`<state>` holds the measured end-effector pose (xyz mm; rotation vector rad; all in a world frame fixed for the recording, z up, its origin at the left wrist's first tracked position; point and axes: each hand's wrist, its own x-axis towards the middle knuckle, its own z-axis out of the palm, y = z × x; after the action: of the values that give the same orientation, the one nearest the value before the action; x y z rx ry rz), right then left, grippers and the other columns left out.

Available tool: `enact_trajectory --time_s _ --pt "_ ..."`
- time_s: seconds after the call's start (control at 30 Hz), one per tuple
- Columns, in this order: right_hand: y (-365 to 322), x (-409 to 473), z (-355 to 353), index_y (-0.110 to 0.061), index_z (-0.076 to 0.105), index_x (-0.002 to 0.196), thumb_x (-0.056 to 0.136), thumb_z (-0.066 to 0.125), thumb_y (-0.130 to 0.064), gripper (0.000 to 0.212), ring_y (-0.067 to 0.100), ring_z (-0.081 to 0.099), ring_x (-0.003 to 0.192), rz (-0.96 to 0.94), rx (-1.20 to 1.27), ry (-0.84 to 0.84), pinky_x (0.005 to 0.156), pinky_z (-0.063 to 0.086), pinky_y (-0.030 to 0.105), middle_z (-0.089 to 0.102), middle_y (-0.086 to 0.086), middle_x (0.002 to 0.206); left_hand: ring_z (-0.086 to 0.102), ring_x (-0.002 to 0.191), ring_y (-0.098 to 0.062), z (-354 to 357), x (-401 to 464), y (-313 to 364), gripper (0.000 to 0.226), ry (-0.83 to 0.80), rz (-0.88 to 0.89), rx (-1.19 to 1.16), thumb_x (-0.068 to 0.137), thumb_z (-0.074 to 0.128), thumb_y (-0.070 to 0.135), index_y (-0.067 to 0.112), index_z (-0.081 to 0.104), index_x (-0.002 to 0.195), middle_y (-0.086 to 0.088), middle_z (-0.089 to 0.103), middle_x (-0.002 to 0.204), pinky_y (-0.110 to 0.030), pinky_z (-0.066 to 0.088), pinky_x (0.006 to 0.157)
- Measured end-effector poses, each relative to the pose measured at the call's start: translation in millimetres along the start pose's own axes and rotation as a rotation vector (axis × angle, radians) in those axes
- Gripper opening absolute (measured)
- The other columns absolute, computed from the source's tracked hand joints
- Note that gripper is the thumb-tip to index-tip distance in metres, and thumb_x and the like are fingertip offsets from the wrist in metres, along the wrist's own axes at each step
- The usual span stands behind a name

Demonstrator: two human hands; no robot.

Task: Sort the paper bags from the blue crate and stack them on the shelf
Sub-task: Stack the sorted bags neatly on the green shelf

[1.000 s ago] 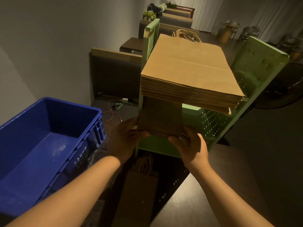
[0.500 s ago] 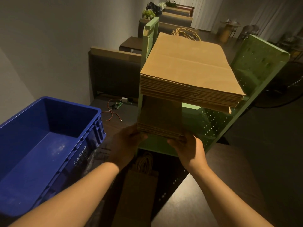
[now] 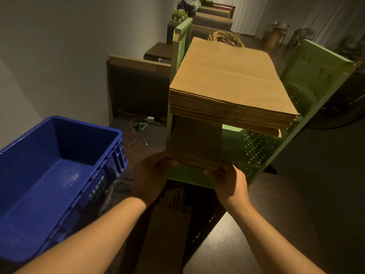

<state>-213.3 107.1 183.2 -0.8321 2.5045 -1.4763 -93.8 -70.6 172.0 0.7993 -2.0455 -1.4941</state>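
1. Both hands, left hand (image 3: 152, 176) and right hand (image 3: 230, 179), grip the near corners of the small paper-bag stack (image 3: 194, 144), now pushed deeper onto the green shelf's (image 3: 316, 80) middle tier than a second ago.
2. Large paper-bag stack (image 3: 229, 86) sits above, unchanged.
3. With the blue crate (image 3: 59, 175) empty, sorting looks nearly finished.

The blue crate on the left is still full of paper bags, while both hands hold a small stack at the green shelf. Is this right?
Not quite. The head view shows the blue crate empty. The rest holds: the left hand and right hand hold the small stack at the green shelf.
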Motion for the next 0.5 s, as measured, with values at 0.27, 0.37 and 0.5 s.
enact_trajectory --time_s 0.27,0.37,0.5 --pt "-2.8 -0.3 -4.4 -0.026 0.067 0.108 0.091 0.074 -0.017 0.021 -0.017 0.064 0.087 0.003 0.078 -0.060 0.073 0.049 0.004 0.067 -0.025 0.096 0.061 0.084 0.023 2.9 -1.6 1.3 0.027 -0.027 0.023 -0.005 0.100 0.064 0.023 0.050 0.062 0.099 0.025 0.070 0.091 0.002 0.043 0.067" --pt "-5.3 -0.7 -1.9 -0.028 0.064 0.104 0.092 0.073 -0.014 0.020 -0.025 0.059 0.081 0.013 0.084 -0.035 0.069 0.044 -0.001 0.063 -0.027 0.092 0.061 0.084 0.022 4.8 0.9 1.7 0.028 -0.018 -0.005 -0.024 0.100 0.064 0.025 0.052 0.064 0.097 0.031 0.071 0.088 -0.002 0.046 0.065" --pt "-3.9 -3.9 0.1 -0.024 0.067 0.105 0.092 0.072 -0.011 0.019 -0.026 0.059 0.082 0.003 0.102 -0.010 0.070 0.043 -0.002 0.064 -0.027 0.092 0.063 0.084 0.020 3.1 2.2 2.4 0.026 0.002 -0.016 -0.039 0.098 0.067 0.024 0.050 0.067 0.099 0.024 0.072 0.096 0.002 0.043 0.066"
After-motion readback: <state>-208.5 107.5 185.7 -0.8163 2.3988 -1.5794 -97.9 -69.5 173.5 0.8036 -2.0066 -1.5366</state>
